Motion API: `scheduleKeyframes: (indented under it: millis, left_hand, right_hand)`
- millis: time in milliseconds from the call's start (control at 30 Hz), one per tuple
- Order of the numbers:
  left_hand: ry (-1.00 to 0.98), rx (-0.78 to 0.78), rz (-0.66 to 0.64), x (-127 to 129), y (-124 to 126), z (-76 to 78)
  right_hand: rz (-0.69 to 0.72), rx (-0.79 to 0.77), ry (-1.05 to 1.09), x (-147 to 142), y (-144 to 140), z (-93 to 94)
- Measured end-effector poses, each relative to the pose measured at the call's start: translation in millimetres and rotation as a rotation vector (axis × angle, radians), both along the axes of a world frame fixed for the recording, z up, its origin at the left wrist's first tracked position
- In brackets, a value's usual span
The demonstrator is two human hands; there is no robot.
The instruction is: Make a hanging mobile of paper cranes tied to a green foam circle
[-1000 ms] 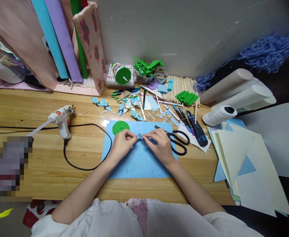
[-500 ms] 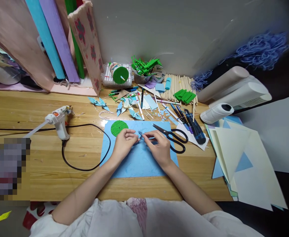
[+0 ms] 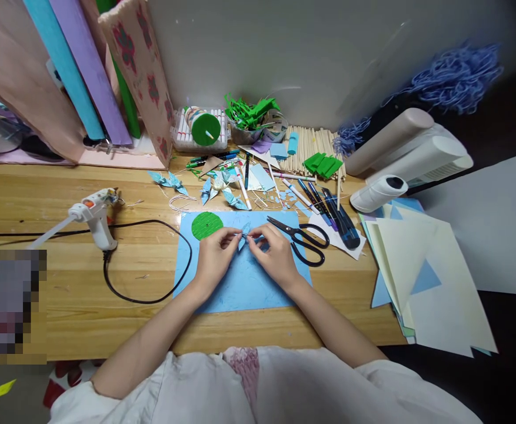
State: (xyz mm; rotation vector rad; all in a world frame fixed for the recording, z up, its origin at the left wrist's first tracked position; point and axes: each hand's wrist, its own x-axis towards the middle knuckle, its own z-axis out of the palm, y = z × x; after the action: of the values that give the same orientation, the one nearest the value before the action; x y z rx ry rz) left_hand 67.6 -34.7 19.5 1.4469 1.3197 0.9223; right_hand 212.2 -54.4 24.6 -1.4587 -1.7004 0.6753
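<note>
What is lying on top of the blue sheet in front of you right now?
On the blue sheet lie a green paper disc and part of the black scissors. Both hands rest there, left hand and right hand pinching a small blue folded paper. Whatever lies beneath the hands is hidden.

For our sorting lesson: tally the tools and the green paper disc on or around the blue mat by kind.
Glue gun: 1
Scissors: 1
Green paper disc: 1
Small folded blue paper piece, pinched by left hand and right hand: 1
Blue mat: 1
Total: 5
</note>
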Motion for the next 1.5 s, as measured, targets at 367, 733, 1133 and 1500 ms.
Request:
scheduleKeyframes:
  millis: [367,733,1133,1500]
  left_hand:
    - [0.008,-0.016,-0.016,1.0,-0.2,-3.3]
    - [0.035,0.000,-0.014,1.5,-1.3,-3.0]
    - [0.109,0.081,-0.060,2.6,-2.7,-4.1]
    - [0.069,0.075,-0.033,3.1,-3.1,-5.3]
  right_hand:
    - [0.019,-0.020,-0.096,2.7,3.0,-1.3]
    - [0.003,-0.035,-0.102,3.7,5.8,-2.5]
    - [-0.026,-0.053,-0.046,4.6,10.4,-5.3]
    - [-0.021,-0.016,-0.102,4.3,7.5,-4.6]
